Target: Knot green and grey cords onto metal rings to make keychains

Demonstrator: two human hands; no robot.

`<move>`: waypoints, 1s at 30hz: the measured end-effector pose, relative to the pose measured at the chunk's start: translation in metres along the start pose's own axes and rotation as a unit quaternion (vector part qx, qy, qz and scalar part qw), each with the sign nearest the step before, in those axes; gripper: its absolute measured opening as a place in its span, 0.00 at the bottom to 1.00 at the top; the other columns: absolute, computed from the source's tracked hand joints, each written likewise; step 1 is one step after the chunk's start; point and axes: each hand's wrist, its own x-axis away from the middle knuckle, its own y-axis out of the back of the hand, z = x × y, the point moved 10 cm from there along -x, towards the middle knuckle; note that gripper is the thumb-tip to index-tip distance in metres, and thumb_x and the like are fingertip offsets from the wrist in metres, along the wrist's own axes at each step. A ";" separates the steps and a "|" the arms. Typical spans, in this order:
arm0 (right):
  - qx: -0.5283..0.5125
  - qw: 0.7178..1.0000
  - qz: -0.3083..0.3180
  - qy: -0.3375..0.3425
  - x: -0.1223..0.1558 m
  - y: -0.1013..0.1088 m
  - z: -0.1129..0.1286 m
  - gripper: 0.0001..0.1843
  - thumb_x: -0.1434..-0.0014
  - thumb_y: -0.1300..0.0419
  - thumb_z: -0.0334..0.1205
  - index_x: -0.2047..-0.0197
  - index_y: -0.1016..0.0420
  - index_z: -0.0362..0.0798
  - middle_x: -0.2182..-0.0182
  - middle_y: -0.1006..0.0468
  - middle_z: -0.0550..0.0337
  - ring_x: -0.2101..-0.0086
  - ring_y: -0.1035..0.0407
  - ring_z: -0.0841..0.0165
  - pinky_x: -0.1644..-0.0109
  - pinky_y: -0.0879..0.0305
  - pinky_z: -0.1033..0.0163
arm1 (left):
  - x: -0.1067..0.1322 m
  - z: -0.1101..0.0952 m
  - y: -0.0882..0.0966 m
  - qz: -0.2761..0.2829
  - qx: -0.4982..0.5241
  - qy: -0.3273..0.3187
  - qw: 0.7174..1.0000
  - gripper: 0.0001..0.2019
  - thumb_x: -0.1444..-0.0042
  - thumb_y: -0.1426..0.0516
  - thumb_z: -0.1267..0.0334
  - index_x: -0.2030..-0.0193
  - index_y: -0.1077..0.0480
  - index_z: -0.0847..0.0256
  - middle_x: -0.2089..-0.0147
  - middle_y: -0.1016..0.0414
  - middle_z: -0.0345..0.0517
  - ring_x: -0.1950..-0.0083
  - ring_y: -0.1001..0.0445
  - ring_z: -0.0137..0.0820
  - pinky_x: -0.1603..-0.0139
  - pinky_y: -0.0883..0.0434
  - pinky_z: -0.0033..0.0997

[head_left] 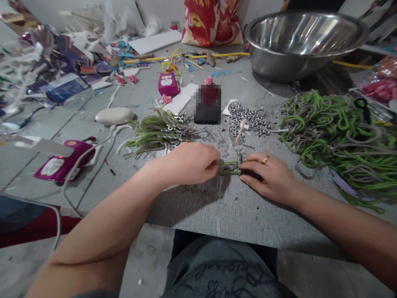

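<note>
Thin green and grey cords (228, 167) stretch between my two hands, just above the front of the table. My left hand (198, 163) is closed around their left end, its fingertips mostly hidden. On the other side, my right hand (271, 176), with a ring on one finger, pinches a small upright metal piece (240, 162) where the cords meet it. A wooden stick (241, 131) leans just beyond this piece. Behind my right hand lies a heap of small silvery rings (248, 120). Past my left hand rests a bundle of green and grey cords (161, 130) with metal rings on them.
A large pile of green and grey cords (344, 140) covers the right side. Farther back are a steel bowl (279, 62), a red bag (212, 25) and a dark phone (207, 111). Purple power sockets (168, 84), a white power bank (114, 115) and cables lie left. Scraps heap at far left.
</note>
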 end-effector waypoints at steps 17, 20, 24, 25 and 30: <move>0.037 0.983 0.121 0.134 0.010 -0.027 0.039 0.30 0.39 0.56 0.57 0.40 0.40 0.49 0.46 0.29 0.54 0.43 0.45 0.57 0.40 0.69 0.38 | -0.002 0.011 -0.012 0.014 -0.058 0.018 0.998 0.11 0.46 0.53 0.68 0.69 0.30 0.62 0.68 0.27 0.45 0.71 0.29 0.29 0.75 0.39 0.25; 0.032 0.982 0.133 0.127 0.010 -0.028 0.038 0.31 0.39 0.55 0.57 0.40 0.40 0.48 0.46 0.30 0.54 0.43 0.45 0.56 0.40 0.68 0.36 | -0.003 0.018 -0.002 -0.017 -0.016 0.051 0.998 0.10 0.47 0.52 0.67 0.70 0.30 0.63 0.70 0.27 0.44 0.71 0.30 0.28 0.74 0.40 0.24; 0.017 0.983 0.136 0.122 0.009 -0.028 0.038 0.30 0.39 0.54 0.57 0.40 0.39 0.48 0.45 0.30 0.55 0.43 0.46 0.56 0.39 0.70 0.37 | -0.005 0.028 0.016 -0.110 0.203 0.079 0.970 0.09 0.48 0.49 0.65 0.71 0.30 0.63 0.74 0.29 0.39 0.73 0.34 0.24 0.71 0.38 0.23; 0.014 0.983 0.133 0.125 0.009 -0.027 0.038 0.30 0.39 0.54 0.56 0.40 0.39 0.48 0.45 0.30 0.55 0.43 0.46 0.57 0.39 0.70 0.37 | -0.006 0.029 0.016 -0.124 0.274 0.076 0.951 0.08 0.49 0.48 0.64 0.72 0.30 0.63 0.75 0.30 0.37 0.74 0.35 0.22 0.72 0.38 0.23; 0.015 0.993 0.008 0.116 0.004 0.001 0.034 0.18 0.41 0.46 0.45 0.50 0.31 0.45 0.55 0.24 0.53 0.50 0.38 0.61 0.40 0.55 0.44 | -0.016 0.021 -0.001 -0.132 0.516 0.086 0.842 0.08 0.49 0.46 0.63 0.73 0.32 0.64 0.80 0.39 0.33 0.79 0.43 0.18 0.77 0.41 0.21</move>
